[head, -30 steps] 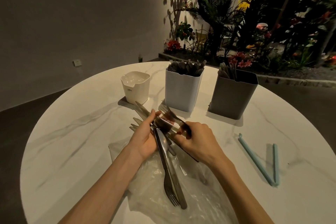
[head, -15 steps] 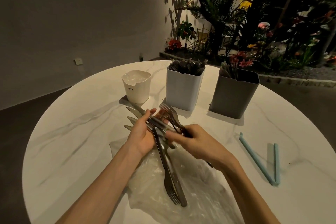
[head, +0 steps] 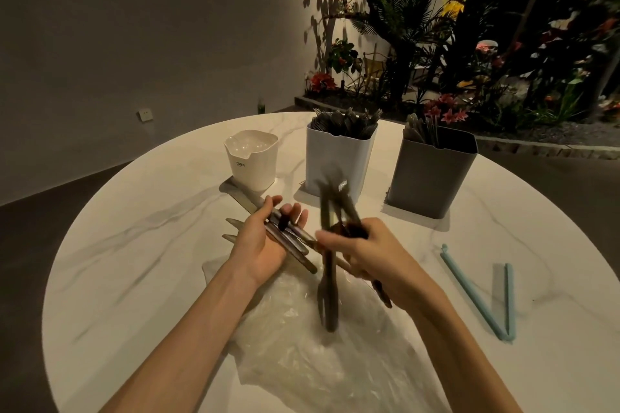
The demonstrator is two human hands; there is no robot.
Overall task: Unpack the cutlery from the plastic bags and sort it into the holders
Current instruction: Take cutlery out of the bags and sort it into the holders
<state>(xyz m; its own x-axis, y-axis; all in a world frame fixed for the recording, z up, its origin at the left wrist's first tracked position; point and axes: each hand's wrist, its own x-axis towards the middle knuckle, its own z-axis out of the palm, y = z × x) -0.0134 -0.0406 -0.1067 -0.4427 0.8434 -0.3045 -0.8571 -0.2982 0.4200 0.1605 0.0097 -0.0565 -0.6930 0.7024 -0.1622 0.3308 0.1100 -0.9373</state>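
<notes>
Left hand [head: 265, 245] cupping knives [head: 288, 238] above plastic bag [head: 312, 355]; right hand [head: 365, 253] pinching blurred forks [head: 330, 211] at mid-table. Best lifted upright, then lowered tines-up into far white holder [head: 339, 161], clear of its rim.

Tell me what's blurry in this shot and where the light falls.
Head view: the cutlery in the right hand is motion-smeared; the knives in the left hand stay sharper; light pools on the table; the wall is dim.
</notes>
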